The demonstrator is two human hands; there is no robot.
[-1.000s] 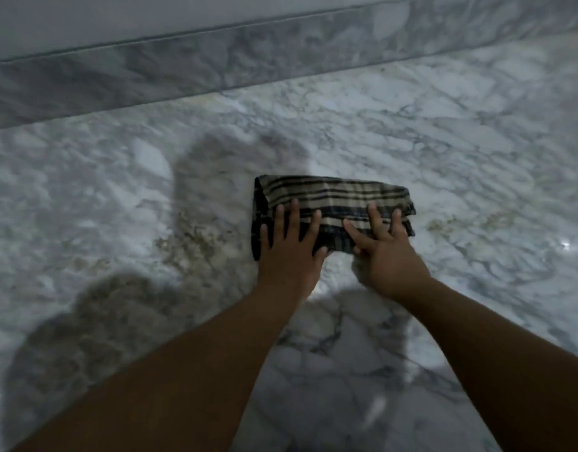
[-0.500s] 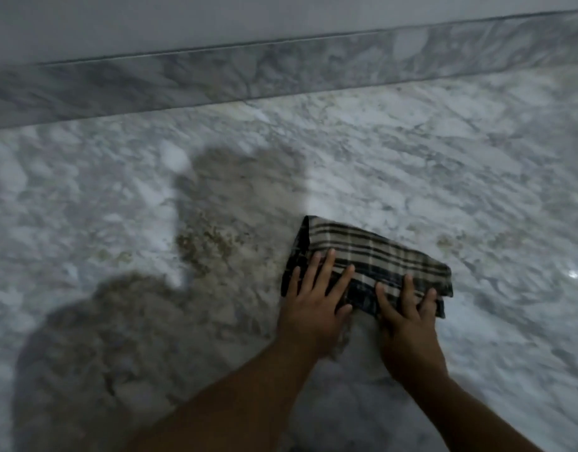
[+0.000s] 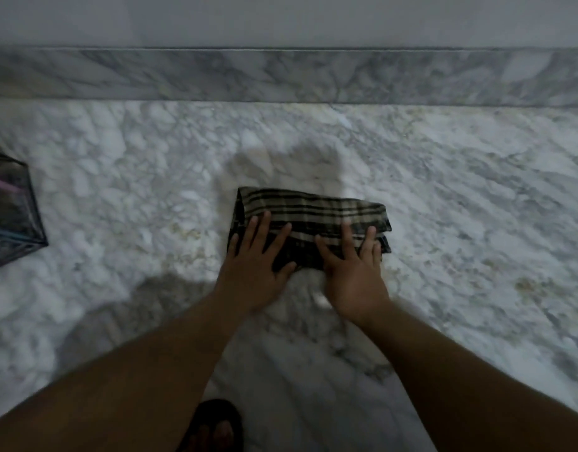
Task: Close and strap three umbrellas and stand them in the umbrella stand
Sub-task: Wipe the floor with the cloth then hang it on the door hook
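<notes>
Marble floor (image 3: 460, 207) is taking up pretty much the whole view, grey-white and veined, running up to a matching marble skirting (image 3: 281, 76) under a plain wall. It's looking slick, and that's my worry.

Over at the left edge an open umbrella (image 3: 10, 210) is poking into frame, dark canopy with a pink streak, lying on the floor well apart from the action. No strap or umbrella stand showing anywhere, so I'd guess the actual task is barely started.

Middle of the shot, a folded plaid cloth (image 3: 310, 210) is lying flat on the floor. Left hand (image 3: 255, 265) and right hand (image 3: 353, 275) are both resting on its near edge, fingers spread and straight, pressing down and not gripping, a small gap between them.

What could go wrong: leaning on a loose cloth on polished stone, it could skate forward and take the hands with it. A sandalled foot (image 3: 216, 425) is peeking in at the bottom, and its grip could be iffy too if the floor's wet.
</notes>
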